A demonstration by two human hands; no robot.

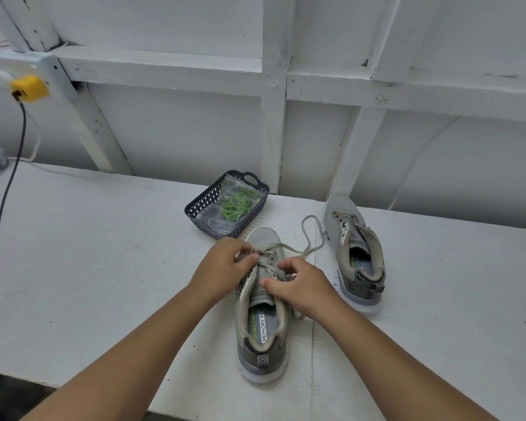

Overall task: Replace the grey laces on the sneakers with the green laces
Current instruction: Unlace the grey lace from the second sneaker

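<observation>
grey laces (308,238) on near sneaker (263,311): left hand (225,265) and right hand (301,284) both pinch them, fingers curled.

The insole of the near sneaker (262,302), the one lying closest to the counter's front edge, carried the readable words "SKECHERS" in green letters and "MEMORY FO" on a white strip, the rest running out of sight under the tongue. To the right of that shoe, the far sneaker (353,253) showed only "FO" on its insole, and small dark marks on its tongue label were too blurred to read.
</observation>
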